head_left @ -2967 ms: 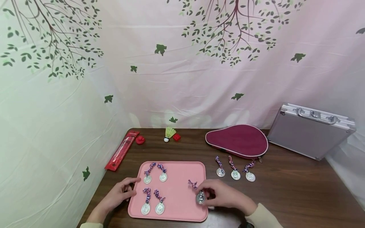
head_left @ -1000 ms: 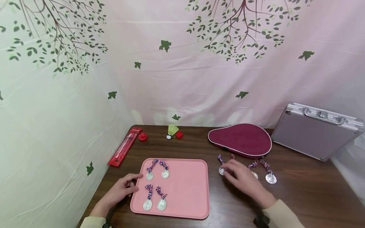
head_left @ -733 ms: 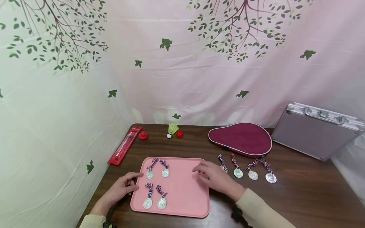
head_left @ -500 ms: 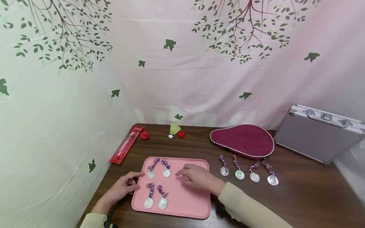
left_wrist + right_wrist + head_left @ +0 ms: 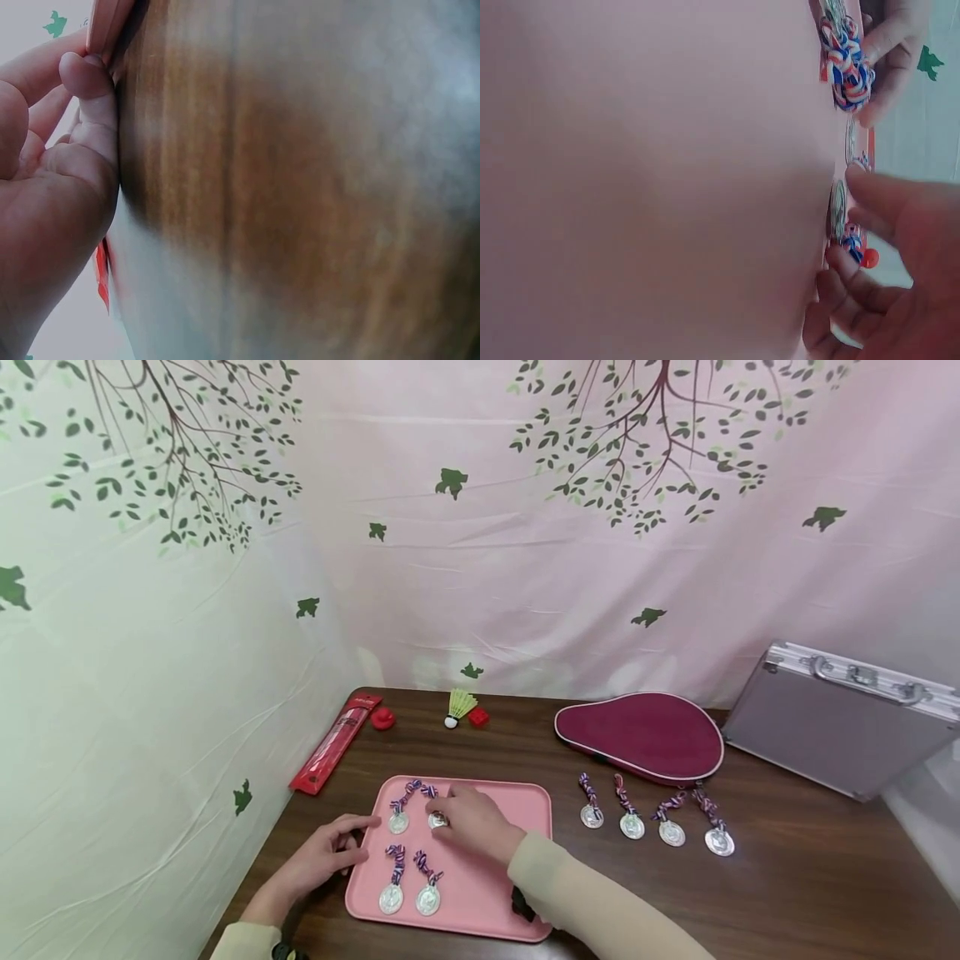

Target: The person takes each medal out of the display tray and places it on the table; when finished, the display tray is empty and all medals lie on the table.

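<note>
Several silver medals with knotted red, white and blue cords lie on a pink tray (image 5: 510, 893). My right hand (image 5: 474, 820) reaches over the tray's upper part. Its thumb and forefinger pinch the edges of a medal (image 5: 437, 819); in the right wrist view that medal (image 5: 838, 210) sits between the tips. Beside it is the upper-left medal (image 5: 398, 822); the lower-left medal (image 5: 391, 898) and another medal (image 5: 428, 900) lie nearer. My left hand (image 5: 324, 857) rests thumb and forefinger on the tray's left rim, other fingers partly hidden.
Right of the tray, several medals (image 5: 632, 825) form a row on the brown table (image 5: 645, 902). Behind are a maroon paddle case (image 5: 641, 735), grey metal case (image 5: 832, 727), shuttlecock (image 5: 459, 708), red block (image 5: 478, 717), red rubber duck (image 5: 382, 718) and red packet (image 5: 333, 743).
The medal my right hand held over the tray now lies in the row on the table. That hand has come back left across the tray to another medal. My left hand stays at the rim.
</note>
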`<control>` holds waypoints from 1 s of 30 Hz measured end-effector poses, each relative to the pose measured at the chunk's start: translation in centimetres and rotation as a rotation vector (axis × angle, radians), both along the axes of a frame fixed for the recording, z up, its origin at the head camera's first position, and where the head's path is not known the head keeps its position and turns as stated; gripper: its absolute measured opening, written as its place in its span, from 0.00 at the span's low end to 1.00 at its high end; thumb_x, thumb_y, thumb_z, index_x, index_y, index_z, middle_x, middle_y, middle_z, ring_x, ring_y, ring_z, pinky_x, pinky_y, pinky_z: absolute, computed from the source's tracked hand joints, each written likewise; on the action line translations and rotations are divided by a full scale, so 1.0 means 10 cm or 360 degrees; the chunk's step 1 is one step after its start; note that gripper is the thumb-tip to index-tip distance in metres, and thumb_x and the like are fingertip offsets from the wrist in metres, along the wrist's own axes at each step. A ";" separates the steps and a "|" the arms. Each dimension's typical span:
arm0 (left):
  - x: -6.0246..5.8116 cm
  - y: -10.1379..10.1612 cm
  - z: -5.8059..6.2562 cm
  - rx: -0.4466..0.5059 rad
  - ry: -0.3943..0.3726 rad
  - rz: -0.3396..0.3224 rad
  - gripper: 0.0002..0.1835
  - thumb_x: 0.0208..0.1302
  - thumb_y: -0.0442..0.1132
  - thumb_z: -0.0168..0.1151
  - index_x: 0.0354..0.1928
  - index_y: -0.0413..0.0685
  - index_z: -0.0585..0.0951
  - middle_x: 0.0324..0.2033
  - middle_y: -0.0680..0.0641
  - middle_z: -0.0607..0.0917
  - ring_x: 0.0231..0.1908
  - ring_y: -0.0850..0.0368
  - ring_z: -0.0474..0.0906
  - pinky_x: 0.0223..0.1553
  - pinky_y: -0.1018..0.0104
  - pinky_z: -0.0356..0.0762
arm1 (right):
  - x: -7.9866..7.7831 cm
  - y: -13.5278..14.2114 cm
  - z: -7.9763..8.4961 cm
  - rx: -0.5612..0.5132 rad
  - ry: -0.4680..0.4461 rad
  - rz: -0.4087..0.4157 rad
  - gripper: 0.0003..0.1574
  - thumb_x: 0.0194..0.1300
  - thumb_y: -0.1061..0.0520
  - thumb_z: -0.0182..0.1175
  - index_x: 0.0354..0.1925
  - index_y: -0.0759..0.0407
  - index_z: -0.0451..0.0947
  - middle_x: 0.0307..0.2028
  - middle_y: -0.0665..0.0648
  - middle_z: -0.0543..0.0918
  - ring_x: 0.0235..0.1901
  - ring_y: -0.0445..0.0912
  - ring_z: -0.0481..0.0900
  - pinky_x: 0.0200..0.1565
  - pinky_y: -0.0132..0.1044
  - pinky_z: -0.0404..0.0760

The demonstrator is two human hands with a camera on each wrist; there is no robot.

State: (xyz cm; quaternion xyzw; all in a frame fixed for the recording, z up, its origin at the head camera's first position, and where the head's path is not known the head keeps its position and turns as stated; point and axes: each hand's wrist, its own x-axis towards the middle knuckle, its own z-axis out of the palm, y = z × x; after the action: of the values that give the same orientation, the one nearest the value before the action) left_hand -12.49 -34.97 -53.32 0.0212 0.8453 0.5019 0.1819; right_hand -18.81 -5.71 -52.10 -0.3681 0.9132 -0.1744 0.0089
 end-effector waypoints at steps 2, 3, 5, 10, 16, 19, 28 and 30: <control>0.01 0.00 0.01 -0.0007 -0.0003 0.0010 0.26 0.58 0.43 0.67 0.60 0.59 0.76 0.50 0.43 0.72 0.28 0.50 0.74 0.27 0.65 0.74 | 0.01 -0.03 -0.01 0.0005 -0.0008 -0.0058 0.17 0.58 0.44 0.67 0.47 0.41 0.82 0.32 0.48 0.73 0.34 0.41 0.69 0.31 0.35 0.70; 0.01 0.01 0.01 -0.0007 -0.0004 0.0013 0.26 0.58 0.43 0.68 0.60 0.59 0.76 0.50 0.43 0.72 0.28 0.50 0.74 0.27 0.65 0.74 | 0.02 -0.04 0.00 0.0000 -0.0018 -0.0082 0.16 0.57 0.45 0.68 0.45 0.42 0.82 0.32 0.48 0.73 0.34 0.41 0.69 0.31 0.35 0.70; 0.01 0.01 0.02 -0.0006 -0.0001 0.0013 0.26 0.58 0.43 0.67 0.60 0.59 0.76 0.49 0.43 0.73 0.28 0.50 0.74 0.27 0.65 0.74 | 0.03 -0.05 0.01 -0.0008 -0.0035 -0.0111 0.15 0.57 0.46 0.68 0.44 0.43 0.83 0.32 0.48 0.73 0.34 0.41 0.69 0.31 0.35 0.70; 0.02 0.02 0.03 0.0001 0.0012 -0.0002 0.26 0.59 0.42 0.67 0.60 0.58 0.75 0.46 0.42 0.73 0.27 0.51 0.73 0.26 0.65 0.73 | 0.05 -0.06 0.03 -0.0054 -0.0073 -0.0136 0.15 0.56 0.48 0.70 0.43 0.45 0.83 0.33 0.49 0.74 0.35 0.42 0.70 0.32 0.35 0.72; 0.02 0.02 0.02 0.0001 0.0006 0.0010 0.26 0.59 0.42 0.67 0.61 0.58 0.75 0.46 0.43 0.73 0.27 0.51 0.73 0.26 0.65 0.73 | 0.04 -0.10 0.00 -0.0136 -0.0133 -0.0137 0.17 0.54 0.53 0.71 0.45 0.46 0.83 0.37 0.48 0.79 0.38 0.42 0.75 0.41 0.35 0.76; 0.02 0.01 0.00 -0.0013 0.0009 0.0013 0.26 0.59 0.42 0.67 0.60 0.58 0.75 0.45 0.43 0.73 0.28 0.51 0.73 0.26 0.65 0.73 | 0.03 -0.12 -0.02 -0.0197 -0.0201 -0.0140 0.17 0.53 0.55 0.71 0.44 0.48 0.83 0.38 0.47 0.82 0.40 0.42 0.77 0.45 0.35 0.76; 0.02 0.02 0.02 0.0000 0.0017 0.0006 0.26 0.59 0.42 0.67 0.60 0.57 0.75 0.45 0.42 0.73 0.26 0.52 0.73 0.25 0.65 0.73 | -0.02 -0.03 -0.05 -0.0511 -0.0543 -0.0097 0.19 0.51 0.62 0.71 0.44 0.51 0.84 0.42 0.44 0.83 0.43 0.39 0.78 0.46 0.33 0.75; 0.03 0.02 0.01 0.0003 0.0024 0.0000 0.26 0.59 0.42 0.67 0.61 0.57 0.75 0.45 0.42 0.73 0.26 0.52 0.73 0.25 0.66 0.73 | -0.03 0.02 -0.07 -0.0578 -0.0608 -0.0074 0.19 0.52 0.62 0.70 0.45 0.51 0.83 0.40 0.43 0.82 0.37 0.38 0.77 0.40 0.30 0.75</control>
State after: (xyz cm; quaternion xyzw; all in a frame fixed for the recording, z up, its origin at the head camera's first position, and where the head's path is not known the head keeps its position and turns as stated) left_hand -12.24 -34.73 -53.19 0.0252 0.8462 0.5024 0.1756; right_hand -19.12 -5.53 -52.76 -0.3030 0.8570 -0.4019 0.1108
